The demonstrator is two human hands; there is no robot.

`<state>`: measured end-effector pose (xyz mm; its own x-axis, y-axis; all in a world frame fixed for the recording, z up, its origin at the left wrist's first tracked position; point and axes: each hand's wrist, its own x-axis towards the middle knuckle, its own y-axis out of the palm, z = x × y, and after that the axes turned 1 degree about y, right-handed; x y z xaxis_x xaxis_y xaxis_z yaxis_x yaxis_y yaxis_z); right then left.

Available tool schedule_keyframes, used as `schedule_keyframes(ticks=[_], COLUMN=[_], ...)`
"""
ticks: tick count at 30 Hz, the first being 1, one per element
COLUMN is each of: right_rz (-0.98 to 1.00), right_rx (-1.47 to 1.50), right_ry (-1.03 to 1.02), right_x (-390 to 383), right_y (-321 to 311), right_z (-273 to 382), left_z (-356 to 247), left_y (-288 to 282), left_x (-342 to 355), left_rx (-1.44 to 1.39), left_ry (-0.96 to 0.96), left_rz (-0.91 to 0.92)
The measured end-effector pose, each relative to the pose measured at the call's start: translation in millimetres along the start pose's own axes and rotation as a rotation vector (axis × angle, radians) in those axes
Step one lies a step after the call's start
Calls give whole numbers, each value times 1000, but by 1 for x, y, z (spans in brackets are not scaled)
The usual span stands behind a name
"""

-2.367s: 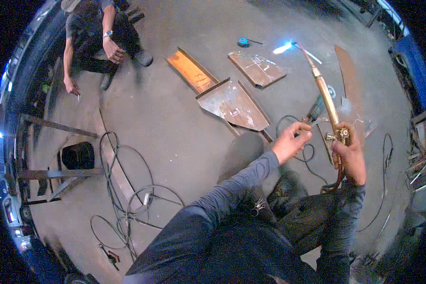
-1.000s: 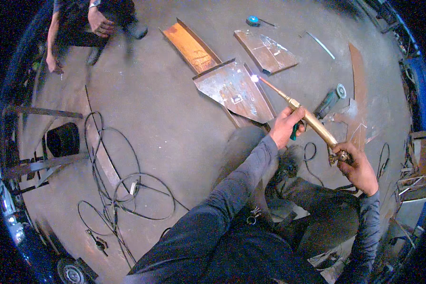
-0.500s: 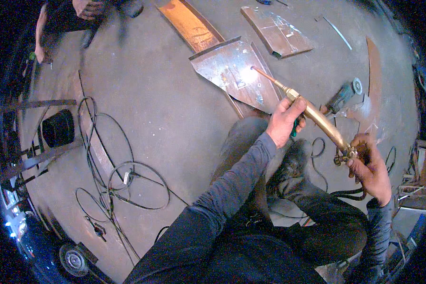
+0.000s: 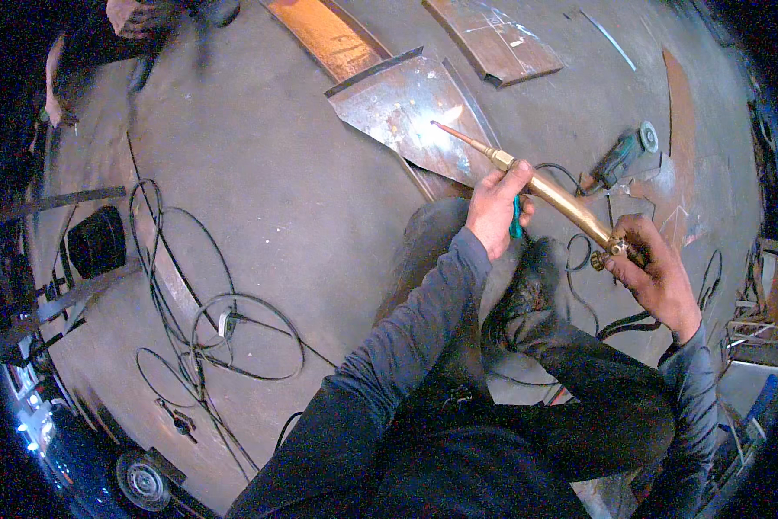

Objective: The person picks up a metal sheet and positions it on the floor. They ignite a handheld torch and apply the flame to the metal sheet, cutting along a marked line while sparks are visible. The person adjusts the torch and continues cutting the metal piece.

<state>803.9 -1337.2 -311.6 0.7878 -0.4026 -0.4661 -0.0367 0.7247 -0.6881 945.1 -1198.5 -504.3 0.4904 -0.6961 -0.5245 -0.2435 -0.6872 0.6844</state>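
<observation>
Held out over my knees is a brass gas torch [image 4: 571, 206] with a thin copper tip. My left hand [image 4: 493, 212] is closed around its front end, and a small teal object [image 4: 517, 221], kind unclear, shows under those fingers. At the rear end my right hand [image 4: 657, 272] has its fingers on the brass valve knobs [image 4: 607, 253]. A bright white-orange glow sits at the copper tip, over a bent grey steel plate [image 4: 389, 102]. That plate rests across a rusty orange steel channel [image 4: 324, 35].
An angle grinder [image 4: 621, 160] lies right of the torch, near a rusty curved strip [image 4: 679, 130]. Beyond is another steel piece [image 4: 497, 43]. Coiled black cables [image 4: 194, 320] spread over the floor at left. Another person's hand [image 4: 58, 112] shows at upper left.
Both hands and the torch appear farther left in the picture; the surroundings have shifted left too. The round glow at the tip now looks more wedge-shaped. Both hands keep their hold.
</observation>
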Motion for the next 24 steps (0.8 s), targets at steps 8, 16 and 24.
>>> schedule_keyframes(ticks=[8,16,24], right_rz=[72,71,93], right_rx=[-20,-37,-10], right_ry=[-40,-60,-74], right_x=[11,12,15], right_y=[4,6,8], right_z=[0,0,3], left_z=[1,0,-1], left_y=[-6,-6,-10], left_x=[4,5,6], left_rx=[-33,-32,-33], left_ry=[-4,7,-9], left_rz=[-71,-82,-99])
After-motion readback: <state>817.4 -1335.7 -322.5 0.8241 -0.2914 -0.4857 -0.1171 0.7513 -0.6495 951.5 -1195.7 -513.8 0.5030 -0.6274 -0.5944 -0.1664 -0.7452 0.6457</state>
